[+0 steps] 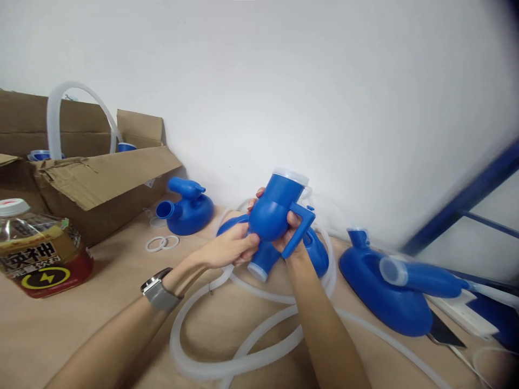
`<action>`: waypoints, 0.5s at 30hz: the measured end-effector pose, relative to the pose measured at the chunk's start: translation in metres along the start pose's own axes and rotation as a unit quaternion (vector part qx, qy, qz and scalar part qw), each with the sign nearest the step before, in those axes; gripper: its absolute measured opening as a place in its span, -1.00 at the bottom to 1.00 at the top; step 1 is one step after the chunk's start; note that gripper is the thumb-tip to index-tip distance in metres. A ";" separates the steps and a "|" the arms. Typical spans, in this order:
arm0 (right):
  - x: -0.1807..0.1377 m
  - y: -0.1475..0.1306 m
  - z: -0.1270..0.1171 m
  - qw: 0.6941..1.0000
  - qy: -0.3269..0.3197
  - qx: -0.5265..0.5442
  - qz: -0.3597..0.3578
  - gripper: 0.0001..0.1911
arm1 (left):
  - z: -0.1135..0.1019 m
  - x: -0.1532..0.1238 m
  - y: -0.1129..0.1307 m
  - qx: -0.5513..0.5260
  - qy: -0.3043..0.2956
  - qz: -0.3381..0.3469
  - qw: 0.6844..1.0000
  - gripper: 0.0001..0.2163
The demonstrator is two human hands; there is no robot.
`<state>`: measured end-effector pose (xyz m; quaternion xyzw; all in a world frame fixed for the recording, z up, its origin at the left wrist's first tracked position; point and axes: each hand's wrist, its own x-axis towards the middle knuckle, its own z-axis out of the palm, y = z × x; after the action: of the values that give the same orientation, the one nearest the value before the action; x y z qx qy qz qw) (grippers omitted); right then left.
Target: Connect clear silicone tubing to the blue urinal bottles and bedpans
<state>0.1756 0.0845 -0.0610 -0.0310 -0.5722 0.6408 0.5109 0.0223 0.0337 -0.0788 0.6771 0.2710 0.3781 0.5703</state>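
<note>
Fingers (243, 244) of both hands are clamped round the blue funnel piece (275, 213), held up above the surface's (121, 292) far edge; loose white hose (227, 367) underneath could snag and yank it free.

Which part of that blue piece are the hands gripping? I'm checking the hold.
Both hands hold the blue handled vessel: left hand at its lower neck, right hand on the body beside the handle.

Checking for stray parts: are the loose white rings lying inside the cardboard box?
No, the white rings lie on the tabletop in front of the cardboard box, near a blue vessel.
</note>
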 end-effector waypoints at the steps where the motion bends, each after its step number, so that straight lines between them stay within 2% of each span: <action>1: 0.000 0.001 0.000 1.000 -0.006 0.009 0.003 -0.22 | -0.001 0.000 -0.005 -0.030 -0.024 -0.003 0.999 -0.30; 5: 0.000 0.006 0.003 0.996 -0.058 0.066 0.011 -0.25 | 0.001 -0.001 -0.015 -0.145 -0.115 -0.036 0.982 -0.25; 9: 0.002 0.010 0.004 0.986 -0.107 0.125 0.002 -0.29 | 0.003 0.000 -0.014 -0.219 -0.190 -0.088 0.953 -0.23; 11: 0.004 0.010 0.001 0.990 -0.091 0.109 -0.007 -0.29 | 0.004 0.003 -0.010 -0.214 -0.143 -0.077 0.963 -0.25; 15: 0.004 0.007 -0.004 0.998 0.027 0.034 -0.036 -0.33 | 0.013 0.009 -0.002 -0.097 0.096 -0.007 0.991 -0.31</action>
<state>0.1716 0.0913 -0.0651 -0.0100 -0.5368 0.6400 0.5497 0.0386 0.0335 -0.0795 0.5770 0.2915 0.4617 0.6074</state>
